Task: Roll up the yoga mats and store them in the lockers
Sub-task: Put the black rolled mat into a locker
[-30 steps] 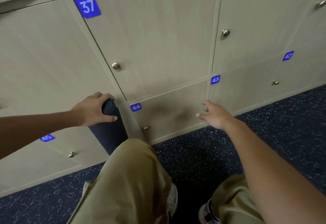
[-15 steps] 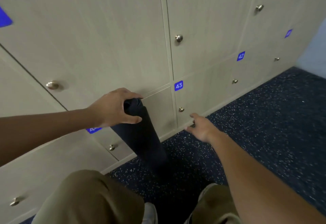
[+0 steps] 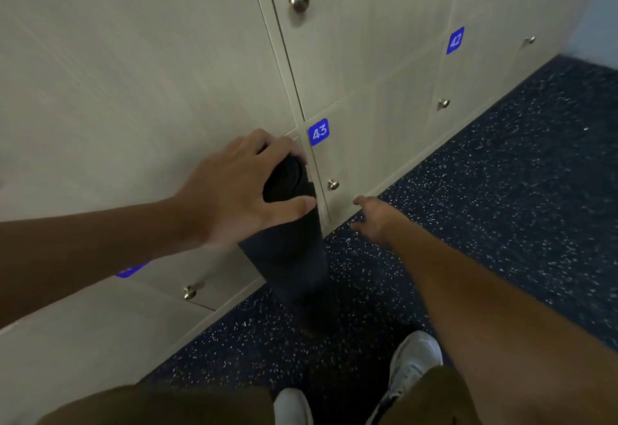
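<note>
The lockers (image 3: 167, 73) fill the far wall ahead of you. Your left hand (image 3: 234, 190) grips the top of the rolled dark mat (image 3: 287, 257), standing on the floor by locker 43. Your right hand (image 3: 374, 220), fingers relaxed, reaches toward its knob (image 3: 332, 184).

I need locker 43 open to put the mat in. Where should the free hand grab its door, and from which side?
Take the small round knob on locker 43's door, pinching it from the front. It sticks out from an otherwise flat panel. The right hand hangs open just below it; the left hand holds the rolled mat.
</note>
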The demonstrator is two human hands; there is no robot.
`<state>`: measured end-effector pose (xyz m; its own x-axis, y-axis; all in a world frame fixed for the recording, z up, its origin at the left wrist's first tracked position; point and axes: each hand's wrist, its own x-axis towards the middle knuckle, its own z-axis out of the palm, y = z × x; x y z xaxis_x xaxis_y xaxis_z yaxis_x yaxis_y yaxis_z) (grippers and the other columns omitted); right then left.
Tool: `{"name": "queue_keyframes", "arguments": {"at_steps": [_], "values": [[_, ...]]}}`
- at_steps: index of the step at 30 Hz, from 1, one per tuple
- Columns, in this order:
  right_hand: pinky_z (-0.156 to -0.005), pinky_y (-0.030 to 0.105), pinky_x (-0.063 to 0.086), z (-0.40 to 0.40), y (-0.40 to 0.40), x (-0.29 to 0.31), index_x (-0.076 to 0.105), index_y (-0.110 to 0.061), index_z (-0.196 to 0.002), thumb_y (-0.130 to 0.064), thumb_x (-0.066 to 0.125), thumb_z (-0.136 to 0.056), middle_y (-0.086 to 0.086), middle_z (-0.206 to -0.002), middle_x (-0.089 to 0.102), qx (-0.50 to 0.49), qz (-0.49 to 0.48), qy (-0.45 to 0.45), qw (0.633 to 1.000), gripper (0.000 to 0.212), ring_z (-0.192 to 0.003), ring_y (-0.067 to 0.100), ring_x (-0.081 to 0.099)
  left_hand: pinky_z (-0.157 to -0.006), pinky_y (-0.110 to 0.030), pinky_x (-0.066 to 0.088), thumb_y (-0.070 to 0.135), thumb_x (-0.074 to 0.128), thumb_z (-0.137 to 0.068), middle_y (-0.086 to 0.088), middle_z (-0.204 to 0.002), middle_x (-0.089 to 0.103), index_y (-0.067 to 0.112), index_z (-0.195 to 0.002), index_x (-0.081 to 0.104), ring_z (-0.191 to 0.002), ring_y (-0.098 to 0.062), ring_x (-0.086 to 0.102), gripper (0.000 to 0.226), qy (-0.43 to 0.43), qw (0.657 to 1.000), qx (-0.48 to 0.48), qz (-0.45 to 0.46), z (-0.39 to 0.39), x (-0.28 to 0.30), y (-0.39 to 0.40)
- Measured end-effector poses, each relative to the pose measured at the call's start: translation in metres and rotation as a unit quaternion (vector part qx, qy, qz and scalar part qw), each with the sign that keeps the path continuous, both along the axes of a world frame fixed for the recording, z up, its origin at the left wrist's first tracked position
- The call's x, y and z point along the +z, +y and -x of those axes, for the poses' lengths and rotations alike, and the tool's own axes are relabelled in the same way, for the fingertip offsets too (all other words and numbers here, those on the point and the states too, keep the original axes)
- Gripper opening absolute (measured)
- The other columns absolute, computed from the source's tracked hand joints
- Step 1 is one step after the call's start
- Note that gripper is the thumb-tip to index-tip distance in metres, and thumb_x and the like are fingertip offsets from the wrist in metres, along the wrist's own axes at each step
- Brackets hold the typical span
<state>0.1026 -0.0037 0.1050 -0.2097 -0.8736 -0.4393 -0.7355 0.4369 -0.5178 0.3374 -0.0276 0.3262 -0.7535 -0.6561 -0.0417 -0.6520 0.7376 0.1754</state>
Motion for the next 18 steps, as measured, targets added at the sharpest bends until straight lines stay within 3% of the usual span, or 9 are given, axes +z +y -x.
{"name": "queue_keyframes", "arguments": {"at_steps": [4,8,10,14,18], "values": [[-0.118,0.051,0.037,-0.006,-0.038,-0.027,0.030,-0.022,-0.158,-0.026,0.064,-0.099,0.005,-0.159,0.036,0.040,0.025,0.017,0.999,0.069,-0.139,0.033,0.043,-0.084,-0.034,0.035,0.084,0.039,-0.070,0.018,-0.119,0.046,0.049,-0.124,0.045,-0.113,-0.009,0.045,0.064,0.007,0.999,0.041,-0.028,0.010,0.001,-0.020],[-0.115,0.054,0.039,-0.012,-0.072,-0.056,0.018,-0.020,-0.161,-0.025,0.060,-0.100,-0.004,-0.169,0.011,0.105,0.031,0.074,0.991,0.074,-0.139,0.033,0.036,-0.082,-0.035,0.035,0.081,0.042,-0.071,0.020,-0.113,0.046,0.052,-0.119,0.044,-0.106,-0.008,0.046,0.056,0.003,0.998,0.057,-0.039,0.027,0.000,-0.032],[-0.115,0.053,0.039,-0.015,-0.086,-0.062,0.018,-0.022,-0.161,-0.018,0.058,-0.101,-0.005,-0.169,0.008,0.098,0.038,0.075,0.992,0.072,-0.141,0.033,0.035,-0.081,-0.034,0.036,0.083,0.040,-0.069,0.020,-0.112,0.047,0.052,-0.118,0.044,-0.104,-0.007,0.047,0.058,-0.003,0.997,0.062,-0.039,0.029,0.000,-0.036],[-0.098,0.046,0.053,-0.015,-0.104,-0.074,0.044,-0.016,-0.145,-0.012,0.054,-0.098,0.004,-0.150,0.040,0.067,0.104,0.127,0.984,0.048,-0.119,0.029,0.053,-0.081,-0.034,0.040,0.086,0.035,-0.065,0.021,-0.112,0.048,0.054,-0.120,0.045,-0.103,-0.004,0.049,0.065,0.000,0.996,0.074,-0.047,0.028,-0.002,-0.046],[-0.088,0.044,0.057,-0.014,-0.108,-0.086,0.050,-0.014,-0.136,-0.005,0.056,-0.095,0.004,-0.138,0.047,0.062,0.119,0.134,0.982,0.042,-0.104,0.028,0.061,-0.082,-0.036,0.044,0.088,0.037,-0.064,0.023,-0.113,0.050,0.057,-0.119,0.045,-0.102,0.002,0.050,0.065,0.010,0.993,0.102,-0.061,0.020,-0.003,-0.057]]}}
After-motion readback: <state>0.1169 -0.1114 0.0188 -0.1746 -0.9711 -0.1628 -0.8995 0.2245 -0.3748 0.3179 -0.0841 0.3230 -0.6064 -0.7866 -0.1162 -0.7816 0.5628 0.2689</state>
